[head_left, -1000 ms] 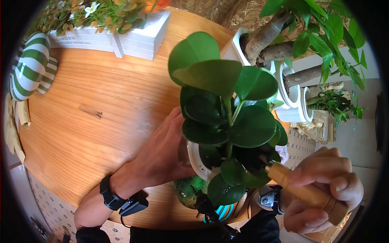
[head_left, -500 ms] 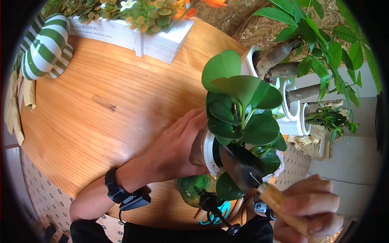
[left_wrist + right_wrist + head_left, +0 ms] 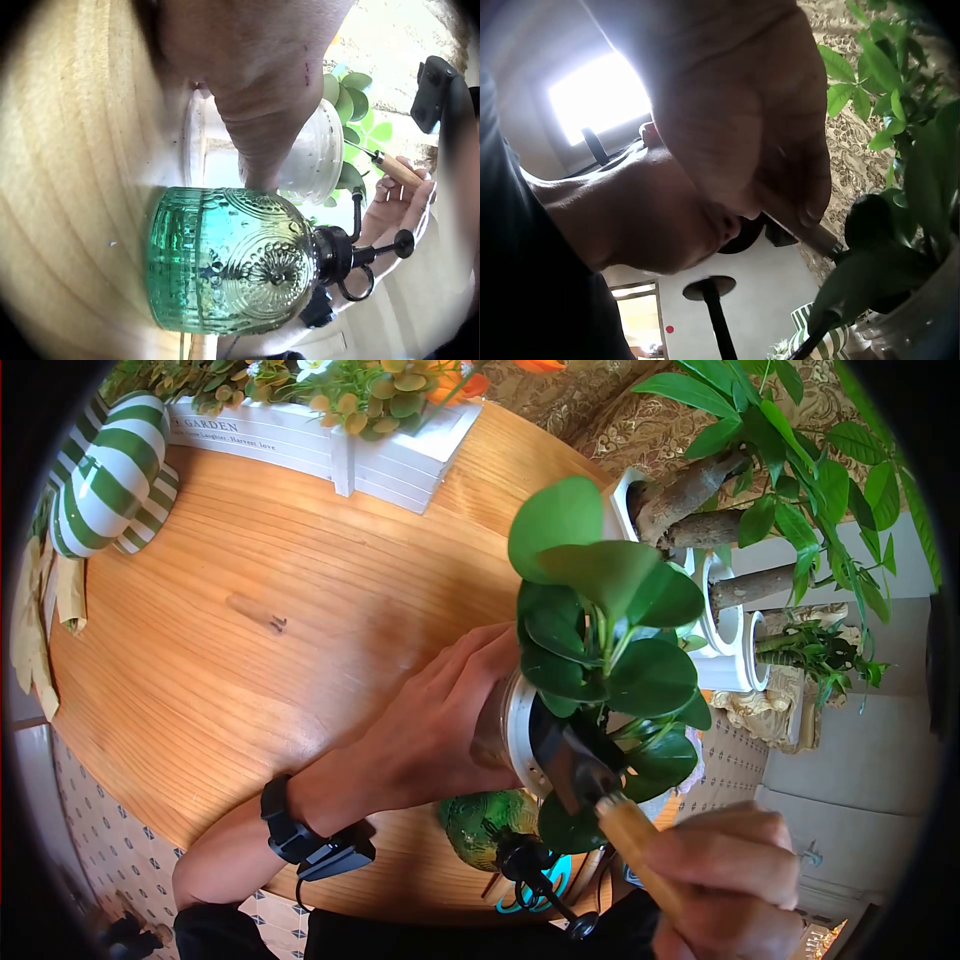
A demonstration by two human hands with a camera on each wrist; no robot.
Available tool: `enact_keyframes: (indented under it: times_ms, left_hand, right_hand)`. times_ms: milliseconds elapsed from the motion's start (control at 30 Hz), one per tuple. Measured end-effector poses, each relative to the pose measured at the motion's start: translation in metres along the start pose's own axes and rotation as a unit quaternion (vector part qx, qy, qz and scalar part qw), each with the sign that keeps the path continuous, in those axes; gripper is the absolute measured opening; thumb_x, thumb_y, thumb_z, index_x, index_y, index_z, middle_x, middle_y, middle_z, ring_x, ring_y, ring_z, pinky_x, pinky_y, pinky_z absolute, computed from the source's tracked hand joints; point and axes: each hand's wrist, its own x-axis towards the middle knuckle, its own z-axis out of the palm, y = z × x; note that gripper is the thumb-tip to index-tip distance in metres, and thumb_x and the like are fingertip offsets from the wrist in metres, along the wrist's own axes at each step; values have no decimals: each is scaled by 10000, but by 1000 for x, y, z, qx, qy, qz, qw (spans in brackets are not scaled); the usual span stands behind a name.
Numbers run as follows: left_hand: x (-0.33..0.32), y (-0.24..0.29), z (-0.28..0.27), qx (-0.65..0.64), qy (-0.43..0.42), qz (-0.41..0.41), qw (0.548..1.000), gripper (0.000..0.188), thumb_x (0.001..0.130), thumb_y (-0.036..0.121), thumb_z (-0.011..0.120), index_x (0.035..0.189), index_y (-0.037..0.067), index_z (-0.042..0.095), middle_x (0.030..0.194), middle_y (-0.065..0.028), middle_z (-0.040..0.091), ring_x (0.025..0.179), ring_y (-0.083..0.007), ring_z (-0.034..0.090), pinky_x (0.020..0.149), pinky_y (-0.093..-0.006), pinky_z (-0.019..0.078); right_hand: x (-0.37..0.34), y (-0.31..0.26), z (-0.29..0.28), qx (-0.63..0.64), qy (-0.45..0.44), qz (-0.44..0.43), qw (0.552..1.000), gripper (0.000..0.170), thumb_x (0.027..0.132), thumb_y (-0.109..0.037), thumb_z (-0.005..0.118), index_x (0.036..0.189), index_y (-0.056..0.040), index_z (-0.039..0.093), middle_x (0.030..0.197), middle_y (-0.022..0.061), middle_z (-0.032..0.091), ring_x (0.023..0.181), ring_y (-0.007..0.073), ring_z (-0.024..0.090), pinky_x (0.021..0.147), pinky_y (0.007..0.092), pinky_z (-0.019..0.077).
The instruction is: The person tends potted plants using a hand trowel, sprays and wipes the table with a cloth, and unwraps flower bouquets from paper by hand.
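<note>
The table [image 3: 250, 560] carries the leafy plant [image 3: 650, 675] in its pot [image 3: 520, 735]; the spray bottle [image 3: 232, 262] stands just beside, presumably for easy reach. I have the left hand [image 3: 430, 715] wrapped round the pot's side, in my judgement bracing it against the trowel [image 3: 640, 850]. My right hand [image 3: 735, 875] grips the wooden handle, its blade at the pot's mouth; depth cannot be told. Against the previous head frame, right hand and handle have shifted towards my left; left grip unchanged.
</note>
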Motion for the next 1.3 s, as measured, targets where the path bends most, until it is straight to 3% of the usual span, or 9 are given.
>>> enact_keyframes:
  times_ms: [100,233,500,700,933,1033,1100,1233,1300]
  left_hand:
    - [5,7,-5,10,-24,-28,999,1119,621,276,933,1513,43,300,1428,-209,458,1314,-407,461,1128,-488,387]
    - [9,8,-6,-112,-83,-85,987,1086,627,260,940,1497,38,329,1425,-182,465,1313,-375,467,1153,-460,365]
    - [-1,1,-16,-248,-142,-171,943,940,729,209,869,1503,66,356,1473,-142,450,1348,-319,458,1173,-437,351]
    - [-15,-18,-8,-209,-175,-172,947,786,894,178,740,1546,96,308,1546,-108,401,1409,-271,413,1211,-444,327]
    - [-33,-23,-8,31,-161,-95,982,728,960,123,691,1567,122,291,1549,-98,416,1397,-250,440,1235,-452,307]
    - [-48,-34,-5,-111,-151,-116,975,744,924,119,739,1546,112,332,1504,-98,466,1351,-238,485,1191,-439,380]
    - [-53,-29,-6,-294,-119,-186,930,779,862,165,816,1512,107,390,1459,-98,512,1333,-214,502,1126,-402,453]
    - [-43,-21,-11,-98,-75,-42,992,812,801,216,874,1472,93,433,1411,-99,554,1302,-202,531,1061,-376,501]
    - [-40,-4,-10,-467,13,-190,864,798,770,215,893,1431,83,465,1368,-97,581,1244,-195,573,1041,-366,507]
  right_hand:
    - [-21,4,-8,14,117,-67,991,460,979,-326,660,1148,50,458,1035,272,610,794,308,702,613,329,634]
    - [-48,4,6,-188,475,-6,859,480,963,-524,637,927,-62,512,941,21,442,866,204,441,777,326,385]
    - [-39,-7,-1,-114,566,74,813,320,1029,-314,549,946,-10,494,932,82,424,851,196,428,792,329,374]
    - [-36,10,-3,-178,572,100,795,281,1056,-259,513,1097,18,495,960,116,499,738,112,469,534,170,403]
    - [-52,0,-8,-421,411,102,802,446,1073,-432,428,1028,-7,555,941,149,537,880,159,480,762,304,424]
    - [-45,-18,2,-317,409,210,830,616,1057,-592,331,920,-24,526,892,153,525,792,140,500,590,199,437]
    - [-26,-2,28,102,463,30,880,490,1036,-503,493,1042,-13,469,891,148,515,660,137,505,491,130,448]
    - [-23,6,28,-30,335,19,941,453,1028,-418,553,1165,-1,442,969,167,516,613,141,528,472,168,506]
    - [-26,15,13,-172,258,-8,951,448,1038,-394,545,1194,11,437,996,181,526,616,151,574,456,190,500]
